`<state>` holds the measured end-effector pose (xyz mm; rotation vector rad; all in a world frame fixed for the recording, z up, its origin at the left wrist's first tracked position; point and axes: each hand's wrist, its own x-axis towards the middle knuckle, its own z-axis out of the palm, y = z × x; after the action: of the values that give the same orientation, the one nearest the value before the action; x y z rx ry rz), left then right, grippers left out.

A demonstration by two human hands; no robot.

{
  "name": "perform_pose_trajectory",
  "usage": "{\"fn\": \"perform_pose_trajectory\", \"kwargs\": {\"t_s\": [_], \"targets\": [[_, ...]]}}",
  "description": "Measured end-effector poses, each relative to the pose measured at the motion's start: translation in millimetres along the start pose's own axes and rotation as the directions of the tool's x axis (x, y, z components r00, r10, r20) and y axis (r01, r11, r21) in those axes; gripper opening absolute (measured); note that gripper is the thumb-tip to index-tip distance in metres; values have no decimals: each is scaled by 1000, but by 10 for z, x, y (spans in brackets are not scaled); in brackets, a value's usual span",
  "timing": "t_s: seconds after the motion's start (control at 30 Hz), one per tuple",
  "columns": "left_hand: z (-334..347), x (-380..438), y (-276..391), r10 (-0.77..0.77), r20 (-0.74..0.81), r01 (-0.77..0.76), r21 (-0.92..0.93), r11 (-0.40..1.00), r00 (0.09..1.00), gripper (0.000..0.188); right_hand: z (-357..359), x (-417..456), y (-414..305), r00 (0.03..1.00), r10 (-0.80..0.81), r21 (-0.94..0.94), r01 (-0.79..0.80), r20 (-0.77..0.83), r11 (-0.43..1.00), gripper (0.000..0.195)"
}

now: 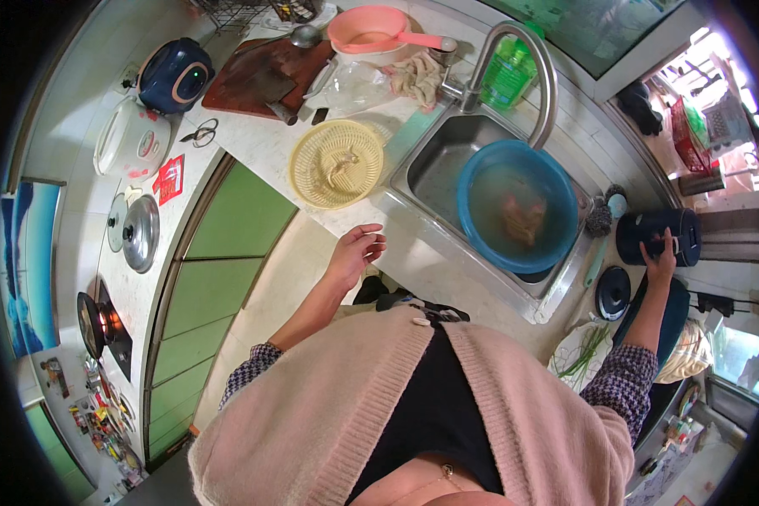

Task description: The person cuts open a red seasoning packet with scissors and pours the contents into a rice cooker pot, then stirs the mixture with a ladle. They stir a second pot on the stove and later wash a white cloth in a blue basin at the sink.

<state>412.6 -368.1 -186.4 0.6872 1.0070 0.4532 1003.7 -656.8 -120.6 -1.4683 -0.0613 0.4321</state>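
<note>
My left hand (357,253) is raised in front of the counter edge, empty, its fingers loosely bent and apart. Beyond it on the counter sits a pale yellow plastic colander (300,166) with a small piece of raw-looking food (343,166) in it. Far to the right, my right hand (660,258) has its fingers around the side handle of a dark blue cylindrical container (632,237). A dark round lid (612,292) lies near that container. In the steel sink (433,171), a blue plastic basin (471,237) holds cloudy water and pale meat (524,218), partly submerged.
A curved steel faucet (547,82) arches over the basin. Behind the colander are a cleaver (272,92) on a wooden cutting board (240,82), a plastic bag (357,88) and a pink ladle-basin (367,28). Green onions (585,354) lie at right; a lit burner (106,321) glows at left.
</note>
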Motion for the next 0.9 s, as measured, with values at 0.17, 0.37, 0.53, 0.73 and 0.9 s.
{"fn": "perform_pose_trajectory", "kwargs": {"t_s": [0.17, 0.37, 0.53, 0.73, 0.9], "targets": [[-91, -26, 89, 9, 6, -9, 0, 1000, 1000, 19, -178, -278, 330, 934, -113, -185, 51, -340, 981, 38], [-318, 252, 1019, 515, -65, -417, 507, 754, 855, 18, 4, -870, 1008, 968, 34, -38, -45, -249, 998, 27], [-499, 1479, 1989, 873, 182, -427, 904, 33, 453, 35, 1287, -1563, 1292, 985, 94, -171, -68, 147, 983, 28], [-408, 2728, 2152, 779, -104, 108, 993, 47, 619, 64, 2343, -2343, 1491, 914, 195, -300, -86, 357, 950, 23], [-624, 3079, 2346, 312, -225, -63, 711, 700, 923, 40, 2507, -2562, 1428, 879, 290, -285, -188, 379, 940, 21]]}}
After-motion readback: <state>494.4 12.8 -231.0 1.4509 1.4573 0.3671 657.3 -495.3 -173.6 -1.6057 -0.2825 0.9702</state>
